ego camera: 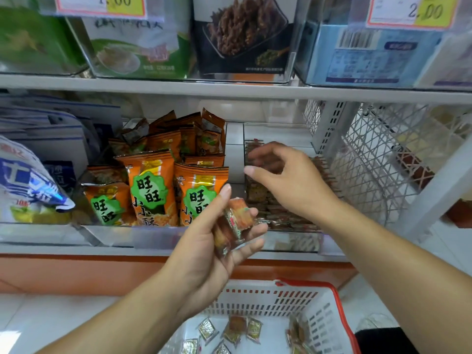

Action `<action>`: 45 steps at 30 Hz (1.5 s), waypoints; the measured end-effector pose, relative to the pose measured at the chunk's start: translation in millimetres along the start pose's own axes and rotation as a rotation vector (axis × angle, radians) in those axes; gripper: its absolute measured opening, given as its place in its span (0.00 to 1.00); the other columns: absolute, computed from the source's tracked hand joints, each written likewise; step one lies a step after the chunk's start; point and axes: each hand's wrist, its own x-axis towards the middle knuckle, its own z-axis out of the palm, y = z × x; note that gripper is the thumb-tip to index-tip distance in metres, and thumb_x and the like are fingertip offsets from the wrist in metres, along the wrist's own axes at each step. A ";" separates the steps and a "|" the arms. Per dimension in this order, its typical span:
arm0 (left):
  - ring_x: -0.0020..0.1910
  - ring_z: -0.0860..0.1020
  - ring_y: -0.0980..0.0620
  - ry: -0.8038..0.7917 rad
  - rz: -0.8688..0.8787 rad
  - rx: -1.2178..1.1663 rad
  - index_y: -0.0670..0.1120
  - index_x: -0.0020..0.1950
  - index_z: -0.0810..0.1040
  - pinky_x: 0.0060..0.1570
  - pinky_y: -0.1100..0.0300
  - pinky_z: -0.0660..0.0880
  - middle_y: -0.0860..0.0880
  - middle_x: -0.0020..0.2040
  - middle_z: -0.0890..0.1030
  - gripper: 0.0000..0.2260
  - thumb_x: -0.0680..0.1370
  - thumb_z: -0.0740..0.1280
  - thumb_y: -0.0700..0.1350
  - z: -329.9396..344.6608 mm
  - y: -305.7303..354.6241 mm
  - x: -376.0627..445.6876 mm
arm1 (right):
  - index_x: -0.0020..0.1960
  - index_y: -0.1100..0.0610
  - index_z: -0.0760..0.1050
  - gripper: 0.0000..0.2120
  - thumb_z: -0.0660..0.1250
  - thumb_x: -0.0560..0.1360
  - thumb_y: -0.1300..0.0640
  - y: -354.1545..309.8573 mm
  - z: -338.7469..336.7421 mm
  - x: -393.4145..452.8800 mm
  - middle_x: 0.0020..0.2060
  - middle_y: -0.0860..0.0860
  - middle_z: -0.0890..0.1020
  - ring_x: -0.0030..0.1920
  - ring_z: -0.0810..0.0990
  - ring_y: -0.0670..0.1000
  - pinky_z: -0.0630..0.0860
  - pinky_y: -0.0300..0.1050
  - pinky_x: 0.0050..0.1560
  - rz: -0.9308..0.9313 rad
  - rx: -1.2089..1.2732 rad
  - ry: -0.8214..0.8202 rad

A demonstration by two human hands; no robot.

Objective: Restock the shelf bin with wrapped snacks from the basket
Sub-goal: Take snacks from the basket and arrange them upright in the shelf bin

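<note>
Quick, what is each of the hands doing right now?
Left hand: holding a small stack of wrapped snacks.
Right hand: open, fingers loosely spread over the shelf bin, holding nothing visible.

Head view, down toward near shelf (229, 90)

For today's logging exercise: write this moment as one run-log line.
left hand: grips wrapped snacks | right hand: over shelf bin, fingers relaxed | basket: snacks remain
</note>
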 end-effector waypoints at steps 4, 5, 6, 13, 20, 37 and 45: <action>0.52 0.85 0.41 -0.062 -0.020 -0.099 0.37 0.58 0.85 0.43 0.53 0.85 0.35 0.59 0.83 0.27 0.69 0.75 0.58 -2.4 8.4 -4.0 | 0.63 0.41 0.77 0.24 0.76 0.69 0.40 -31.3 -5.8 -51.5 0.56 0.41 0.81 0.58 0.80 0.42 0.76 0.37 0.59 -0.200 0.003 -0.341; 0.53 0.85 0.40 -0.071 -0.035 -0.092 0.36 0.58 0.84 0.41 0.54 0.85 0.34 0.59 0.83 0.28 0.70 0.74 0.59 -3.1 9.7 -4.6 | 0.66 0.43 0.76 0.27 0.78 0.69 0.43 -30.4 -4.6 -59.7 0.58 0.40 0.79 0.61 0.79 0.42 0.74 0.37 0.61 -0.266 -0.066 -0.352; 0.54 0.84 0.39 -0.077 -0.047 -0.074 0.36 0.59 0.84 0.37 0.56 0.84 0.34 0.59 0.83 0.30 0.71 0.73 0.60 -4.1 10.0 -4.8 | 0.67 0.45 0.75 0.28 0.79 0.69 0.48 -27.6 -2.7 -65.3 0.58 0.39 0.79 0.61 0.78 0.43 0.73 0.38 0.62 -0.289 -0.098 -0.341; 0.42 0.87 0.44 0.053 -0.161 0.123 0.43 0.64 0.83 0.28 0.58 0.82 0.41 0.55 0.86 0.34 0.70 0.70 0.68 -9.7 6.2 -4.0 | 0.58 0.56 0.78 0.12 0.70 0.77 0.67 -11.5 -3.9 -70.9 0.51 0.53 0.86 0.52 0.85 0.50 0.79 0.42 0.52 0.039 0.549 -0.207; 0.33 0.84 0.52 0.157 -0.169 0.282 0.45 0.58 0.83 0.22 0.64 0.74 0.47 0.46 0.87 0.36 0.63 0.72 0.73 -14.3 2.9 1.9 | 0.58 0.55 0.82 0.11 0.66 0.79 0.65 -5.2 -12.3 -67.4 0.44 0.52 0.85 0.43 0.81 0.48 0.81 0.42 0.42 0.329 0.797 -0.220; 0.43 0.80 0.55 -0.080 -0.185 0.372 0.49 0.60 0.86 0.33 0.62 0.72 0.45 0.55 0.85 0.34 0.67 0.67 0.73 -7.5 -1.9 2.9 | 0.64 0.49 0.79 0.20 0.74 0.74 0.62 -6.6 -18.1 -77.8 0.55 0.58 0.84 0.50 0.80 0.53 0.79 0.47 0.51 0.342 0.527 -0.450; 0.37 0.81 0.50 -0.135 -0.262 0.159 0.43 0.56 0.86 0.31 0.60 0.75 0.45 0.46 0.82 0.35 0.75 0.61 0.73 -11.9 3.0 5.1 | 0.54 0.51 0.81 0.15 0.79 0.70 0.60 -10.9 -31.8 -76.4 0.51 0.55 0.86 0.55 0.83 0.57 0.75 0.57 0.65 0.235 0.449 -0.368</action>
